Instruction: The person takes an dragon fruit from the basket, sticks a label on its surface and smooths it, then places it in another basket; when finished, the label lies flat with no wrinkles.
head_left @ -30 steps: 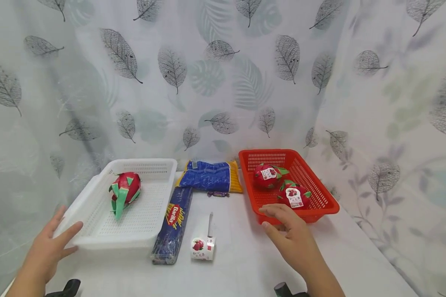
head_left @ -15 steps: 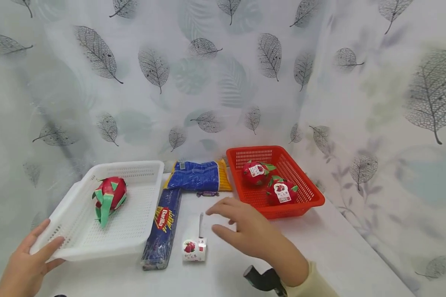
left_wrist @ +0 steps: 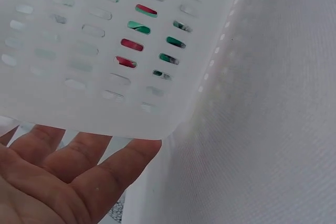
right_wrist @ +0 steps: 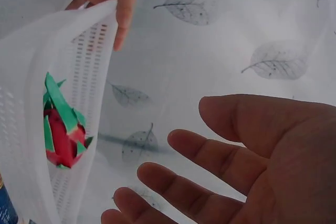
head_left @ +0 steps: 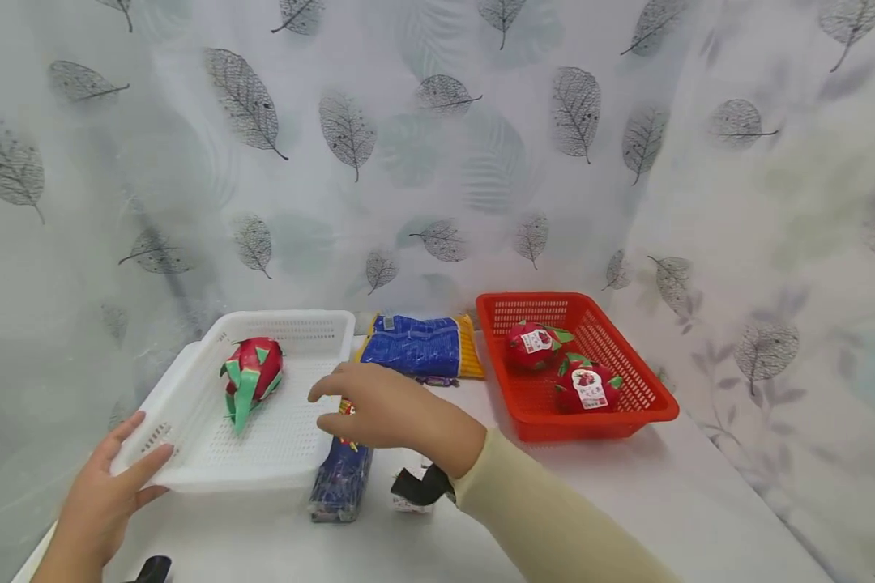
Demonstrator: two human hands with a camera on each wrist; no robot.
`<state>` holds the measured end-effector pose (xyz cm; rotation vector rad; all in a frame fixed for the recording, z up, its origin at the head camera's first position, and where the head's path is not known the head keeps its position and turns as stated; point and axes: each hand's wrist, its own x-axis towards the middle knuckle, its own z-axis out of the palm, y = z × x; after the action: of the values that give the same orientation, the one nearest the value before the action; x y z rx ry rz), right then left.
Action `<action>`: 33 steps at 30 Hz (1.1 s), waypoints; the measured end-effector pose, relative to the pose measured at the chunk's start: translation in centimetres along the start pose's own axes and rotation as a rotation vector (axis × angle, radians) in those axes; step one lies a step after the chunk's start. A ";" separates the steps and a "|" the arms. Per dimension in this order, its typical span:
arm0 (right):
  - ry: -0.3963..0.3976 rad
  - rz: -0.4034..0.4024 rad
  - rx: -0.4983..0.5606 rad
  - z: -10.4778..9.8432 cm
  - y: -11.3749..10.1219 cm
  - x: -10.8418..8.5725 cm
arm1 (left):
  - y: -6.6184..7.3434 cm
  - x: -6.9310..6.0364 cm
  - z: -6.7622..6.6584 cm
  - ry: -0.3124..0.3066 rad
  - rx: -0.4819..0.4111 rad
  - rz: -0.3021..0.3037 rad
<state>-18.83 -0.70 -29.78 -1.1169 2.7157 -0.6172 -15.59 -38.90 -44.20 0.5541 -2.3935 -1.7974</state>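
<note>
My left hand [head_left: 105, 495] grips the near left corner of a white plastic basket [head_left: 241, 476], thumb over the rim and other fingers around and below it. In the left wrist view, its fingertips [left_wrist: 144, 150] go behind the basket's rim. Inside the basket lies a red dragon fruit [head_left: 257, 368] with green scales; no label shows on it. Above the blue Barilla spaghetti pack [head_left: 341, 482], near the basket's right edge, my right hand [head_left: 386, 409] is held with fingers loosely extended and nothing in them. A roll of stickers [head_left: 411, 504] is mostly hidden behind the right wrist.
At the right stands a red basket [head_left: 598, 425] with two labelled dragon fruits [head_left: 589, 385] in it. A blue and yellow packet [head_left: 419, 344] lies at the back, a small purple wrapped item [head_left: 437, 380] before it. A leaf-print curtain [head_left: 437, 162] hangs behind the table.
My right hand has moved left from the red basket, across the sticker roll, to above the spaghetti pack. My left hand stays at the white basket's corner. The head view swung right, then back.
</note>
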 end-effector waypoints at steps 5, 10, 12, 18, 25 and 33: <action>-0.040 0.013 0.032 0.2 -1.1 6.4 | 0.3 -0.6 0.8 0.055 0.068 0.055; -0.050 0.074 0.028 1.2 -1.6 12.3 | 0.4 -1.0 1.4 0.069 0.061 0.061; -0.064 0.097 0.028 1.8 -1.6 14.3 | 0.4 -1.1 1.5 0.072 0.056 0.053; -0.105 0.147 -0.095 3.5 -1.9 19.2 | 0.7 -1.3 0.9 0.066 0.025 0.034; -0.191 0.187 -0.194 4.2 -1.3 21.9 | 1.1 -1.2 0.7 0.023 0.009 0.040; -0.249 0.079 -0.346 5.0 0.1 23.7 | 0.5 -1.1 0.8 0.022 -0.007 0.030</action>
<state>-34.43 -18.80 -33.78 -1.0624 2.6888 0.0092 -14.94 -37.71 -43.78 0.5309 -2.3672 -1.7781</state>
